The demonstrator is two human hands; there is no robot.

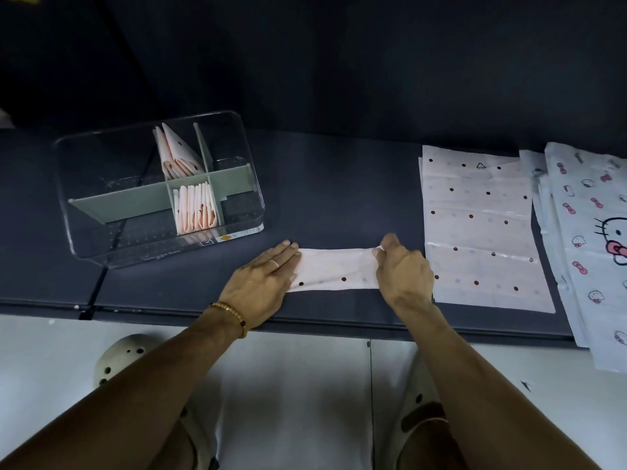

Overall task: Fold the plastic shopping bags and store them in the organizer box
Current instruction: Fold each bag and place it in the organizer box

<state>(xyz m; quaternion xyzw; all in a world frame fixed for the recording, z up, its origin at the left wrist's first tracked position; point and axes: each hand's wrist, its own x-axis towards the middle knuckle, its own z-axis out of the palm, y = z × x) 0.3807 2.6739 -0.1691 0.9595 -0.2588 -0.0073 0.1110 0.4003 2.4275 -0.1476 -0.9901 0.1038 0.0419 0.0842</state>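
Bag strip [334, 271] laid 9-to-3 on table [339, 184] | left hand [263, 283] pressed flat on 9 end | right hand [403, 273] pinching 3 end (nearer for folding) | organizer box [101, 205] at 10.

The organizer box [101, 212] is clear, shiny plastic you can see right through, with dull grey-green plastic dividers [135, 201] inside. The folded bag strip [334, 271] is thin, soft pink plastic with dark dots, a bit crinkly. The flat dotted bags [478, 228] are the same thin plastic, and their creases shine. The cat-print bags [590, 212] look like thin white plastic. The table top [339, 198] is dark, smooth and dull
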